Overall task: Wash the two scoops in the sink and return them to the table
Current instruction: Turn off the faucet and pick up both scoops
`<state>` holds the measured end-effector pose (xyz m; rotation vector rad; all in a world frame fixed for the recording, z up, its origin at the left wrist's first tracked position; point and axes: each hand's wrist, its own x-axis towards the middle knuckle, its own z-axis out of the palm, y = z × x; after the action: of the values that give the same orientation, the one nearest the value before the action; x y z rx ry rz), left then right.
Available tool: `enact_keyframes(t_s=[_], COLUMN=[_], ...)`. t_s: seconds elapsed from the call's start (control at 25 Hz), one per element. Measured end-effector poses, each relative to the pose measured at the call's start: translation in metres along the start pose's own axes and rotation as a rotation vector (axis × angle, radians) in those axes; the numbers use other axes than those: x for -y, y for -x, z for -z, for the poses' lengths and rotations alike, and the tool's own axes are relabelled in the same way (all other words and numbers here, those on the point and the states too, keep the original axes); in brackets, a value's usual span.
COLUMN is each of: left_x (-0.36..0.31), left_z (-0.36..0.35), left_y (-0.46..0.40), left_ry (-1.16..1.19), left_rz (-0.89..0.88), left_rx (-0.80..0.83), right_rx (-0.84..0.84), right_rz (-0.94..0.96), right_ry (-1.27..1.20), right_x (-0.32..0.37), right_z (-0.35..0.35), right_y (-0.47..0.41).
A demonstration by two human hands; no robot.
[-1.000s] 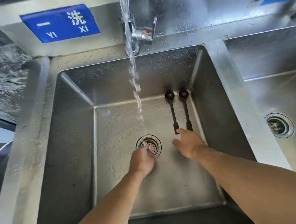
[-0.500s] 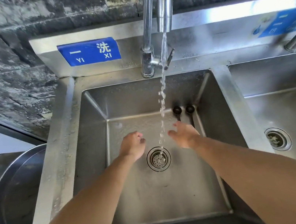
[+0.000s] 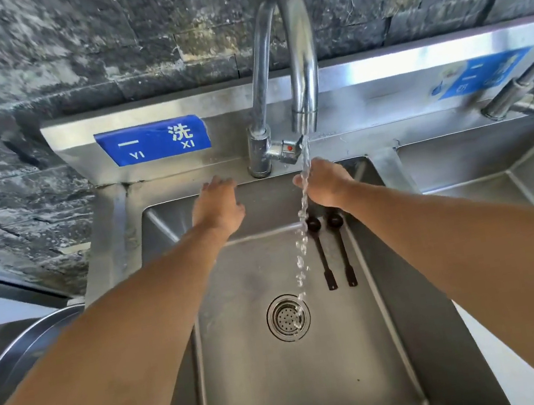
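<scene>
Lying unheld in the sink [image 3: 159, 232], both scoops [image 3: 321, 253] are left beside running water, left hand [image 3: 216, 206] relaxed, right hand [image 3: 325, 183] grip indeterminable.

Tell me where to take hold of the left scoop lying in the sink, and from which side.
Take the left scoop by the widened tab at the near end of its handle, coming from above with thumb and finger. It lies flat on the sink floor, bowl toward the back wall, and the right scoop runs closely alongside, so the free near end probably gives the clearest grip.
</scene>
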<state>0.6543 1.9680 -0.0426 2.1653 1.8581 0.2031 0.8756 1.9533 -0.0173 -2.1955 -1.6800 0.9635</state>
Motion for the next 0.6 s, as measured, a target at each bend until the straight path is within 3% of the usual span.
enact_keyframes(t_s=[0.16, 0.36, 0.6], left_x=[0.001, -0.006, -0.012], left_z=[0.005, -0.004, -0.007], left_y=[-0.026, -0.044, -0.044], left_ry=[-0.073, -0.278, -0.5], left_rz=[-0.082, -0.127, -0.166], left_rx=[0.007, 0.048, 0.034], right_rx=[-0.071, -0.16, -0.227], right_rz=[0.0, 0.046, 0.09], right_ry=[-0.09, -0.453, -0.511], right_x=[0.01, 0.013, 0.018], right_z=[0.006, 0.003, -0.01], right_y=[-0.024, -0.036, -0.041])
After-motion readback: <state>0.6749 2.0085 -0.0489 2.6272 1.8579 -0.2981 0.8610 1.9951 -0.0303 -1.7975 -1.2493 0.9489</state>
